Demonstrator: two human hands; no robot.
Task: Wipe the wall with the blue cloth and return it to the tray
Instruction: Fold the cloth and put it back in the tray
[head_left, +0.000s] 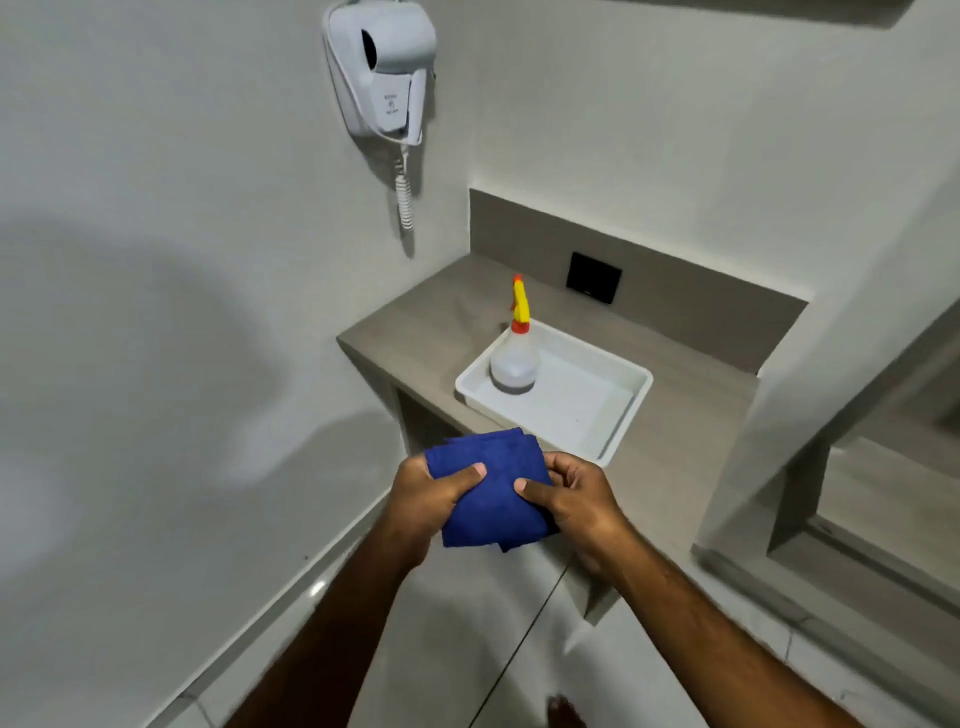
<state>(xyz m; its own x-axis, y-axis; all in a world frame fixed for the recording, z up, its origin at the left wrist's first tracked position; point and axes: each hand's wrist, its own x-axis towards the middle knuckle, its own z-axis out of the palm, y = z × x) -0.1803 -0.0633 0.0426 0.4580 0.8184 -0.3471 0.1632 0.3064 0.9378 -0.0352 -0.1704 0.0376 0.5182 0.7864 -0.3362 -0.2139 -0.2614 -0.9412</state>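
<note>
A folded blue cloth (493, 493) is held between both hands in front of the counter, just short of the tray's near corner. My left hand (426, 499) grips its left side with the thumb on top. My right hand (569, 499) grips its right side the same way. The white tray (631, 410) lies on the grey counter beyond the cloth. The white wall (156, 260) fills the left of the view.
A clear spray bottle (515, 358) with a yellow and red nozzle stands in the tray's far left corner. A white wall-mounted hair dryer (382, 73) with a coiled cord hangs above. A black socket plate (593, 277) sits on the grey backsplash. Tiled floor lies below.
</note>
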